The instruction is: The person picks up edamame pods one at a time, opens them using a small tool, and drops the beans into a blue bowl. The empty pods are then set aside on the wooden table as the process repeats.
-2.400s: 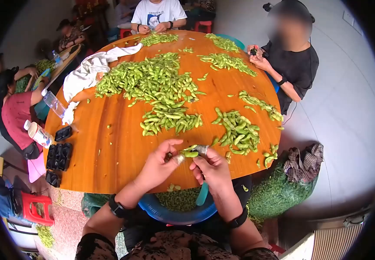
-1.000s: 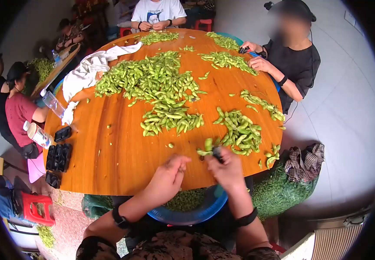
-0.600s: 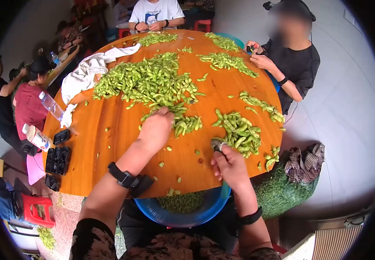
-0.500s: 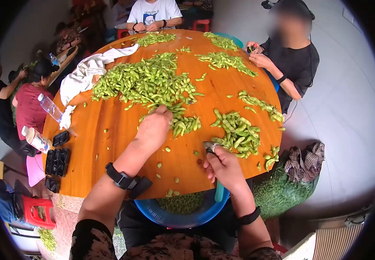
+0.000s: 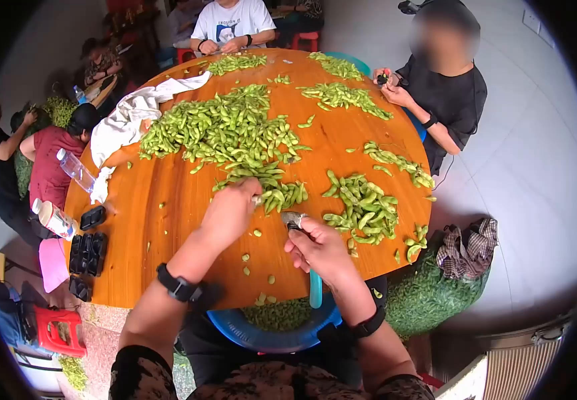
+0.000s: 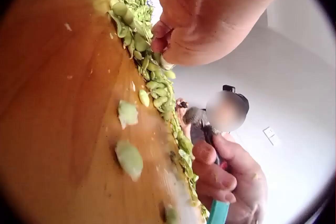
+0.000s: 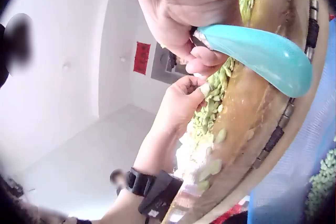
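My left hand (image 5: 230,208) is at the near edge of the green soybean pods (image 5: 287,195), fingers curled, pinching at a pod that the fingers mostly hide. In the left wrist view its fingertips overlap the pods. Just to the right, my right hand (image 5: 322,250) grips a tool whose teal handle (image 5: 316,290) sticks out below the palm. In the right wrist view the smooth rounded handle (image 7: 262,50) fills the foreground. Greyish wrapping (image 5: 293,218) shows at the tip end of this hand. A few loose beans (image 6: 128,160) lie on the wood beneath.
A round wooden table (image 5: 162,267) carries a large pod heap (image 5: 222,127) and smaller ones. Below its edge sits a blue basin (image 5: 265,343) with shelled beans. A cloth (image 5: 125,117), bottles (image 5: 55,219) and black cases (image 5: 88,253) lie left. Other people sit around.
The pod in my right hand was let go near the right heap. My left hand reached to the middle pods, then drew back slightly. The right hand with the tool moved left towards it.
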`<state>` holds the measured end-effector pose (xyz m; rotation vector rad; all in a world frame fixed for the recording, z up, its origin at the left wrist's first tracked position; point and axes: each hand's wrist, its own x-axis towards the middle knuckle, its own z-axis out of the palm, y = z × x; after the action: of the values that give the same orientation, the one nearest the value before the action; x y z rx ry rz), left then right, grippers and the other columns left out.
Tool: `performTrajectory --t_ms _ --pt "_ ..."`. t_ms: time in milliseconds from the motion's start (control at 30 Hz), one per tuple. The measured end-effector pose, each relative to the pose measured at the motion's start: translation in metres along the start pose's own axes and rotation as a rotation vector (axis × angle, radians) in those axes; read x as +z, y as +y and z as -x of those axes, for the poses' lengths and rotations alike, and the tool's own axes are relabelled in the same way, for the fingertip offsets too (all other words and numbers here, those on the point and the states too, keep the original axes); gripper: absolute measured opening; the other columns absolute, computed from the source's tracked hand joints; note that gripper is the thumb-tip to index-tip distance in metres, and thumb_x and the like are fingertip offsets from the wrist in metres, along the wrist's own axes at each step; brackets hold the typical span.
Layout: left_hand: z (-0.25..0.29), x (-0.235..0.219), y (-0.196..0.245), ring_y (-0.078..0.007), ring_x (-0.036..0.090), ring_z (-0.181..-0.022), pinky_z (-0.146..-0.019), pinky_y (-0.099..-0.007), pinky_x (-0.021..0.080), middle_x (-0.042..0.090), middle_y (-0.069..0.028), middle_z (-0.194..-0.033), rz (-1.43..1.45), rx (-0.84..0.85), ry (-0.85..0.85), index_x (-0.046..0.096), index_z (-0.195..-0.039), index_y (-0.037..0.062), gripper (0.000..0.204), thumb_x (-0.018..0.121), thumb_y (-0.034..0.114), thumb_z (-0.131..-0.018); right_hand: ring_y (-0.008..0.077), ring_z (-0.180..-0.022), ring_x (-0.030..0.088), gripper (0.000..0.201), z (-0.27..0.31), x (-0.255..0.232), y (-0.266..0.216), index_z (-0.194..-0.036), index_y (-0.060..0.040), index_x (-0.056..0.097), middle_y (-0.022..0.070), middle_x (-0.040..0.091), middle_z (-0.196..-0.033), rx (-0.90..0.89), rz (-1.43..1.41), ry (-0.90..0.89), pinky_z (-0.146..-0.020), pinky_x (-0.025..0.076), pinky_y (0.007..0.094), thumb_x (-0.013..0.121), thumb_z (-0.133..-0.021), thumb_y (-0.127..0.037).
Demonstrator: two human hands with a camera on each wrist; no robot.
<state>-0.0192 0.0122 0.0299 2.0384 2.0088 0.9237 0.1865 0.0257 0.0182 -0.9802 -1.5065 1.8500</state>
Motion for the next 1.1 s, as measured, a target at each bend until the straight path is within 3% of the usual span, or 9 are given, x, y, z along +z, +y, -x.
performTrajectory --t_ms 100,233,300,367,533,733,900,967,1100 --pt "0.026 0.006 0.016 -0.0277 0.064 -0.079 -0.072 -0.0358 0.05 0.065 -0.014 -0.094 0.393 -0.015 0.044 0.064 -0.106 0.003 0.024 0.056 -0.004 -0.084 0.0066 -0.052 0.053 0.015 -0.002 0.003 0.0 -0.106 -0.0019 0.057 0.0036 0.06 -0.076 0.007 -0.076 -0.01 -0.04 0.035 0.0195 0.05 -0.096 -0.01" --pt "0.051 0.02 0.023 -0.0142 0.06 -0.072 -0.067 -0.0276 0.049 0.066 -0.0083 -0.092 0.581 0.015 0.048 0.064 -0.116 0.0064 0.031 0.056 -0.003 -0.087 0.0073 -0.053 0.054 0.012 0.004 0.004 -0.001 -0.102 -0.0021 0.058 0.004 0.061 -0.077 0.054 -0.194 -0.063 -0.04 0.034 0.0194 0.051 -0.096 -0.011" --pt "0.059 0.015 0.034 -0.0078 0.058 -0.067 -0.061 -0.0238 0.049 0.065 -0.0051 -0.09 0.729 -0.25 -0.056 0.064 -0.116 0.0071 0.031 0.055 -0.004 -0.088 0.0074 -0.053 0.054 0.012 0.009 0.006 0.0 -0.101 -0.0023 0.058 0.0039 0.061 -0.077 0.055 -0.223 -0.075 -0.039 0.034 0.0193 0.051 -0.096 -0.011" --pt "0.061 0.016 0.034 -0.0072 0.058 -0.064 -0.057 -0.0225 0.048 0.064 -0.0047 -0.088 0.746 -0.299 -0.084 0.064 -0.118 0.0086 0.035 0.054 -0.007 -0.087 0.0074 -0.053 0.054 0.012 0.014 0.008 0.0 -0.1 -0.0025 0.058 0.0036 0.062 -0.078 0.068 -0.202 -0.059 -0.039 0.033 0.0194 0.051 -0.096 -0.011" --pt "0.066 0.034 0.023 -0.0105 0.059 -0.063 -0.058 -0.0244 0.049 0.061 -0.0064 -0.087 0.728 -0.042 -0.006 0.06 -0.123 0.0104 0.043 0.051 -0.01 -0.086 0.0063 -0.053 0.054 0.011 0.019 0.008 0.007 -0.097 -0.003 0.058 0.0027 0.061 -0.078 0.059 -0.175 -0.053 -0.039 0.033 0.0194 0.051 -0.096 -0.012" --pt "0.065 0.035 0.024 -0.0098 0.061 -0.071 -0.064 -0.0232 0.052 0.061 -0.0055 -0.091 0.642 0.023 -0.01 0.059 -0.121 0.0039 0.037 0.052 -0.01 -0.087 0.0046 -0.053 0.052 0.011 0.024 0.007 0.01 -0.094 -0.0048 0.058 -0.0004 0.058 -0.073 0.051 -0.132 -0.039 -0.041 0.034 0.0189 0.05 -0.097 -0.012" --pt "0.067 0.039 0.026 -0.0117 0.062 -0.075 -0.066 -0.0237 0.052 0.062 -0.0072 -0.093 0.633 -0.012 0.003 0.058 -0.119 0.0032 0.036 0.055 -0.009 -0.085 0.0035 -0.054 0.051 0.011 0.023 0.014 0.013 -0.097 -0.0052 0.059 -0.0017 0.055 -0.071 -0.04 -0.067 0.008 -0.044 0.036 0.0187 0.049 -0.096 -0.01" --pt "0.069 0.039 0.025 -0.0144 0.063 -0.076 -0.067 -0.0243 0.051 0.062 -0.009 -0.095 0.631 -0.05 0.002 0.058 -0.118 0.0035 0.037 0.057 -0.008 -0.084 0.0031 -0.048 0.046 0.013 0.019 0.019 0.023 -0.089 -0.0063 0.057 -0.0029 0.054 -0.068 -0.116 -0.099 0.065 -0.039 0.03 0.0181 0.05 -0.097 -0.013" --pt "0.067 0.04 0.02 -0.0106 0.062 -0.078 -0.069 -0.0231 0.052 0.064 -0.0054 -0.097 0.852 -0.125 -0.073 0.057 -0.117 0.0025 0.031 0.054 -0.007 -0.088 0.0036 -0.047 0.044 0.01 0.017 0.019 0.023 -0.091 -0.0067 0.058 -0.0024 0.054 -0.069 -0.046 -0.245 0.069 -0.039 0.028 0.0185 0.051 -0.096 -0.011"
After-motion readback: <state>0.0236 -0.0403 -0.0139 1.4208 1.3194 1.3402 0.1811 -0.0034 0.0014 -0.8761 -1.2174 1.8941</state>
